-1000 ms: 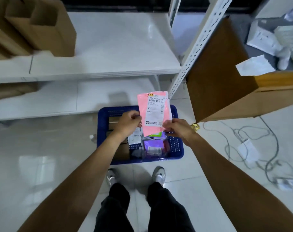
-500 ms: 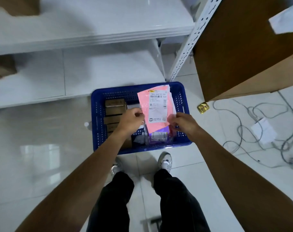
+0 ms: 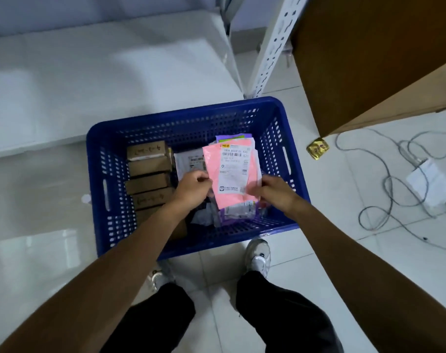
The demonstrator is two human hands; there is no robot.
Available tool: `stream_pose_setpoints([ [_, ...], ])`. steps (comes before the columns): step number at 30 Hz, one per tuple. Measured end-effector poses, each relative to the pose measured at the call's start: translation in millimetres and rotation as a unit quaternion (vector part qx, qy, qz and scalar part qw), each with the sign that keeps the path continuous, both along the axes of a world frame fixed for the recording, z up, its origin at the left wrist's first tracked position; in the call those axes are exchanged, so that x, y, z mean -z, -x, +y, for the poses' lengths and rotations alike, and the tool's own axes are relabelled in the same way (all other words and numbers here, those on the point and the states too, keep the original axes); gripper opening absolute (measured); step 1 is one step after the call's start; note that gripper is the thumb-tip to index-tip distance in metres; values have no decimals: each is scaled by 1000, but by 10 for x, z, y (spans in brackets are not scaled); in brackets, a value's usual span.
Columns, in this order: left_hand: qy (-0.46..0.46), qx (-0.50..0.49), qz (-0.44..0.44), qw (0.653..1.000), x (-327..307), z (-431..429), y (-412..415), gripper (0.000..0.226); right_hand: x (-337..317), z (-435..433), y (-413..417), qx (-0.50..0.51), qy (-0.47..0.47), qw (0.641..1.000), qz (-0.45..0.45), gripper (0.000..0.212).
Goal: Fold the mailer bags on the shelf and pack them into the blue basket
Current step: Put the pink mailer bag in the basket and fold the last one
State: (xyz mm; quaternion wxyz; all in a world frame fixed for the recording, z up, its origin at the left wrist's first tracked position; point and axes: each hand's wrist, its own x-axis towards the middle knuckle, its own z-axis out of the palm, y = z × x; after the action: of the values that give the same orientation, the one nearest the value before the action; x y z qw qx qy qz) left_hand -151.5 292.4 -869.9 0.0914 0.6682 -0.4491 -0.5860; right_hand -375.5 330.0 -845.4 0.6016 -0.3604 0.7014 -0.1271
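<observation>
Closest in, below both wrists: black trouser legs and 2 white trainers on glossy pale floor tiles. Ahead of those, both hands pinching 1 flat pink plastic mailer bag with a white barcode label. Left hand on the bag's left edge, fingers curled in, thumb on top. Right hand on the lower right edge, curled round it likewise. Bag held tilted between the 2 hands, over the right half of the deep blue perforated plastic basket, above its contents. Just under the right hand, lying in the basket: a purple plastic mailer. Just beyond the left hand, a grey-white mailer. Left of the left hand, a row of brown cardboard boxes along the basket's left side. Right of the right hand, outside the basket: a small gold foil wrapper, then tangled grey cables. Beyond the hands, past the far rim: a white shelf board, a white slotted metal upright, and a big brown cardboard box further right.
</observation>
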Motion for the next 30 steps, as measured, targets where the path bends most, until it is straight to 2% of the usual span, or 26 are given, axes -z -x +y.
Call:
stream_pose_setpoints([
  [3, -19, 0, 5, 1000, 379, -125, 17, 9, 396, -115, 54, -29, -5, 999, 15, 8],
  [11, 39, 56, -2, 998, 1249, -511, 83, 17, 1350, -538, 168, -79, 37, 994, 64, 27],
  [16, 43, 82, 19, 996, 1705, -670, 92, 16, 1890, -715, 153, -93, 46, 993, 63, 20],
  [22, 76, 117, 32, 990, 2001, -946, 164, 19, 2188, -969, 353, -84, 81, 989, 91, 17],
  [30, 75, 188, 43, 978, 2376, -913, 71, 13, 2274, -1004, 351, -241, 51, 965, 89, 23],
])
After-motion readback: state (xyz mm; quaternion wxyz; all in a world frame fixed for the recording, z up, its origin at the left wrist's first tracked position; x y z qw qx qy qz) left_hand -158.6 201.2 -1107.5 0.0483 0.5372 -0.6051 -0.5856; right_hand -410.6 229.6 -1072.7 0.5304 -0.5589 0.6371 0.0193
